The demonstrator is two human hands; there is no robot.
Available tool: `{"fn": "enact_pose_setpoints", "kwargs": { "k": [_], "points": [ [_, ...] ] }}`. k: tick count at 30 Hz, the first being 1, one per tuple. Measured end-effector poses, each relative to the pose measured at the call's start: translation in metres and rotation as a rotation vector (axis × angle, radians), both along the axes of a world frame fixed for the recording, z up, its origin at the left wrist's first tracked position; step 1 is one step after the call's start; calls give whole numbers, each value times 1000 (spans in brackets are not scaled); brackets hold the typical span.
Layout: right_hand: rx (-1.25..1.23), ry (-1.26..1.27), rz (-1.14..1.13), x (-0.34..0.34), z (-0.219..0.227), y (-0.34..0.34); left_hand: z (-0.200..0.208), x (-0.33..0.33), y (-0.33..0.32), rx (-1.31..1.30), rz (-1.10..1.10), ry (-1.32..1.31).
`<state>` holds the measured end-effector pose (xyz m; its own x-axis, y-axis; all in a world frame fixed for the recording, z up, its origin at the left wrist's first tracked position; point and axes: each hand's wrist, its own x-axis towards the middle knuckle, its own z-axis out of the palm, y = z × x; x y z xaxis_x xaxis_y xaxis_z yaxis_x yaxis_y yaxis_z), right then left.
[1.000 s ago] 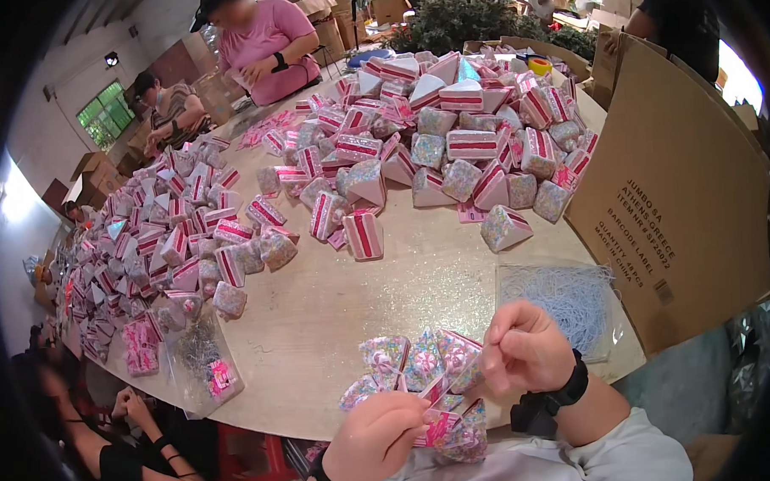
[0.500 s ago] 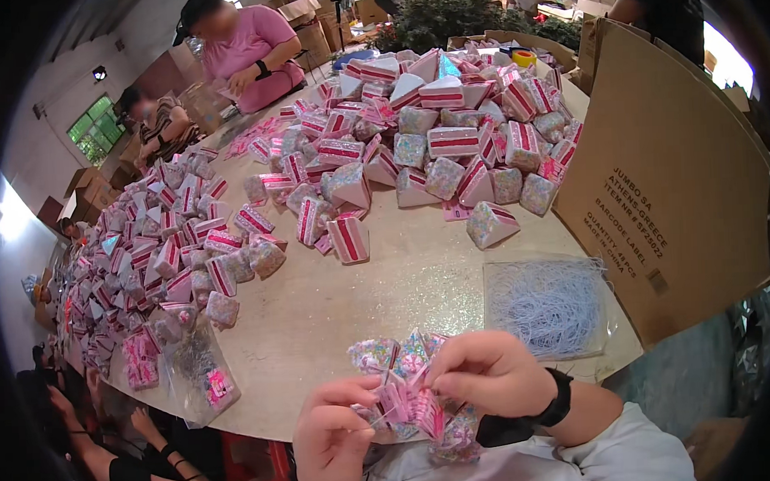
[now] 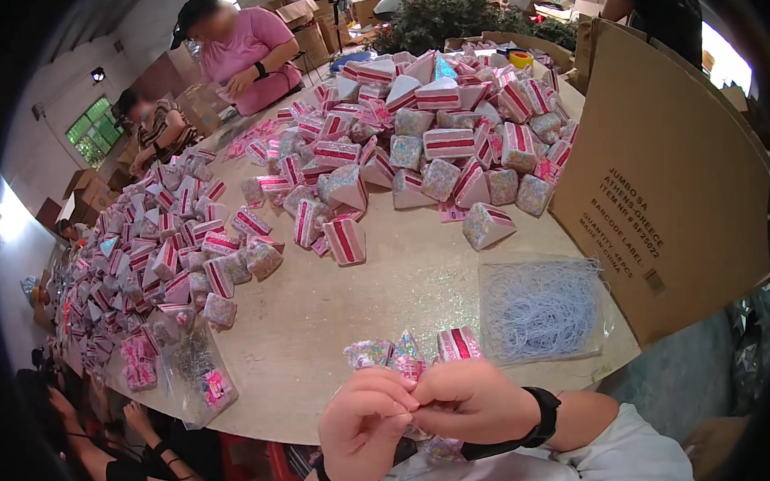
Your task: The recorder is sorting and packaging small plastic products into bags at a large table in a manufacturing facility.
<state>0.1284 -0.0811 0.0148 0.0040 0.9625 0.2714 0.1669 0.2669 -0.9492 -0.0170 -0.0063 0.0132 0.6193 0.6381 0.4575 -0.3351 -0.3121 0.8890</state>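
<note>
My left hand (image 3: 364, 428) and my right hand (image 3: 475, 397) meet at the near edge of the table. Thumbs and fingertips are pinched together; whatever lies between them is hidden. Just beyond the fingers, glittery cake-slice ornaments (image 3: 369, 353) lie close together, with a bit of pink showing between them. One more slice ornament (image 3: 459, 343), white with red stripes, sits beside my right hand's knuckles. Below my hands another glittery piece (image 3: 443, 447) shows in part. To the right lies a clear bag of pale string loops (image 3: 542, 310).
Large heaps of cake-slice ornaments cover the table's far side (image 3: 439, 142) and left side (image 3: 160, 248). A tall cardboard box (image 3: 667, 180) stands along the right edge. Clear bags with pink tags (image 3: 214, 387) lie at left. A person in pink (image 3: 258, 43) works across the table.
My hands have come together, fingertips meeting, and now cover the pink tags that showed between them. The striped slice beside my right hand has come into view.
</note>
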Motion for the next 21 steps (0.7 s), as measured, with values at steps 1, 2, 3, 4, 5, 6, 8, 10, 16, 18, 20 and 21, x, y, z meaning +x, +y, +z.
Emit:
{"fn": "enact_pose_setpoints", "kwargs": {
  "k": [1,2,3,4,5,6,8,10,16,18,20,21],
  "points": [
    [12,-26,-2,0,0,0,0,1,-1,-17,4,-4],
    [23,-52,-5,-1,0,0,0,0,-1,-14,3,-5],
    [23,-44,-3,-1,-1,0,-1,0,-1,-12,0,-5],
    [23,-37,-2,-2,-2,0,-1,0,-1,-9,-3,-6],
    [23,-29,-1,-2,-2,0,-1,0,-1,-3,0,-3],
    [23,-44,-2,-2,-3,0,-1,0,-1,2,3,0],
    [23,-74,-5,-1,-4,-1,-2,1,-1,-7,6,-3],
    [24,-73,1,3,0,-2,-3,0,-1,-33,11,-19],
    [189,-11,-100,12,5,-5,-2,-1,-7,-251,-25,-55],
    [195,1,-75,12,7,-5,-4,-2,-7,-264,-48,-58],
    [175,14,-21,13,10,-3,-5,-3,-7,-291,-57,-66],
    [165,32,0,14,10,-3,-4,-2,-9,-311,-53,-68]
  ]
}}
